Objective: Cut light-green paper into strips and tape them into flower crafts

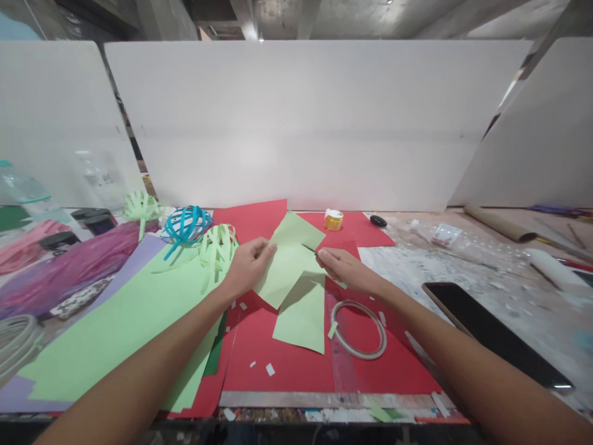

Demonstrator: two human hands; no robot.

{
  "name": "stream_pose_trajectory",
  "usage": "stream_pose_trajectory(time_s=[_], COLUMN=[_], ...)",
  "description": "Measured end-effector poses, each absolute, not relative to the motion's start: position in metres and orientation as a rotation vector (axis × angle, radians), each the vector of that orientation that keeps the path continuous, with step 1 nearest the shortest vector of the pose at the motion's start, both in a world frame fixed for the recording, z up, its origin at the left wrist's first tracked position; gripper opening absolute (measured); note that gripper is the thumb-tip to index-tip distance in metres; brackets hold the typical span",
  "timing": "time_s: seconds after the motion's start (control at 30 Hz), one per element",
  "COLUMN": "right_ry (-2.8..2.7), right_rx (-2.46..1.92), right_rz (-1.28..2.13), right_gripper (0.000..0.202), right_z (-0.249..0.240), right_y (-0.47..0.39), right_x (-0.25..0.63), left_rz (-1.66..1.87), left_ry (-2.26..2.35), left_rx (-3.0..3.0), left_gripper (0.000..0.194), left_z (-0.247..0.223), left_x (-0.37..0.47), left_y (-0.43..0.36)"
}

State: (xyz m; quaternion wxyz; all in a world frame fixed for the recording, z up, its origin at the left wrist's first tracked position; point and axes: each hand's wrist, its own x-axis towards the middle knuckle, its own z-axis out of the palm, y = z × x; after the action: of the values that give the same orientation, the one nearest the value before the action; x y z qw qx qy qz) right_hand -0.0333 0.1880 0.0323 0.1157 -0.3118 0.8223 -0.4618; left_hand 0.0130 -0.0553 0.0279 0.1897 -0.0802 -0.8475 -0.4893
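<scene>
My left hand [251, 266] pinches the left edge of a pale green paper piece [290, 262], holding it tilted above the red paper [259, 364]. In my closed right hand [343, 267] is a thin dark pointed tool [309, 248], its tip over the green piece; whether it is a blade of scissors or a knife I cannot tell. Below lies a second green paper piece [303, 318], partly shaded. Right of that, a ring of narrow tape [380, 347] rests across a clear ruler [343, 371] on the red paper.
Large green sheets [120, 327] and paper-strip pompoms, one a blue strip ball [188, 224], lie at left. A yellow tape roll [333, 220] stands behind. Rightward are a black phone [491, 330] and a plastic bottle [463, 241]. A white board [296, 123] closes the back.
</scene>
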Motion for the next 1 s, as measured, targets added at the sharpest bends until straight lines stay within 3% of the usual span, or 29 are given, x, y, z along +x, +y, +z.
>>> stream_pose_trajectory(time_s=[1.0], right_ry=[2.349], right_rx=[-0.864], right_rz=[-1.378], right_gripper=[0.048], right_z=[0.035], right_y=[0.1857], right_x=[-0.0292], left_rz=[-1.419], left_ry=[-2.421], left_rx=[-0.276], left_gripper=[0.035], left_z=[0.0238], left_x=[0.013], left_y=[-0.0515])
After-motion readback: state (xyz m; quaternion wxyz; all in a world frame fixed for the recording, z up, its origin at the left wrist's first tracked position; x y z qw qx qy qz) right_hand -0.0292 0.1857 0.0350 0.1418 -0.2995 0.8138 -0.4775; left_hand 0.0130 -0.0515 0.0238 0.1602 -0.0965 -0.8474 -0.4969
